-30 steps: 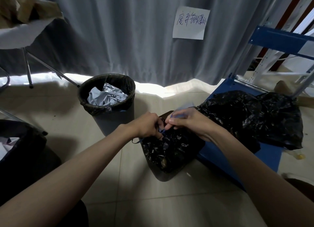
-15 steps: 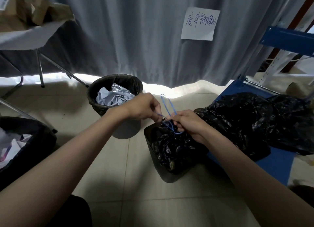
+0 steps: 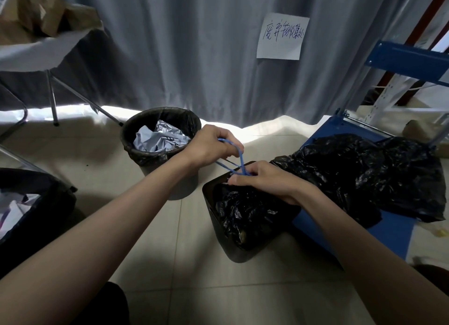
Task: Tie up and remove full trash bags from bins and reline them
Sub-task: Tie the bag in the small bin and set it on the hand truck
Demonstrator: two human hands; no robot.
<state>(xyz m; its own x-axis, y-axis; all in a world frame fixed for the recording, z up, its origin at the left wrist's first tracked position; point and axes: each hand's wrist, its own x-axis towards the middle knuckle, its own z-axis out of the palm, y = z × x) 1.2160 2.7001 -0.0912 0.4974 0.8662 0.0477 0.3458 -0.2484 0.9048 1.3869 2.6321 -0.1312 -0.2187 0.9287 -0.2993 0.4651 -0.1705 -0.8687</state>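
A small dark rectangular bin point(image 3: 233, 248) stands on the tiled floor, with a gathered black trash bag point(image 3: 245, 213) inside it. Thin blue drawstrings point(image 3: 239, 158) rise from the bag's mouth and cross between my hands. My left hand point(image 3: 213, 146) grips one string loop, raised above and left of the bin. My right hand point(image 3: 263, 180) pinches the strings at the crossing, right over the bag's gathered top.
A round bin point(image 3: 155, 154) lined in black and full of crumpled paper stands behind my left hand. Another lined bin point(image 3: 36, 210) is at the left edge. Tied black bags point(image 3: 379, 176) lie on a blue platform point(image 3: 386, 234) to the right. A grey curtain point(image 3: 194, 45) hangs behind.
My left hand has lifted up and left, drawing the blue string loop out. My right hand has stayed at the bag's mouth. The view has shifted slightly.
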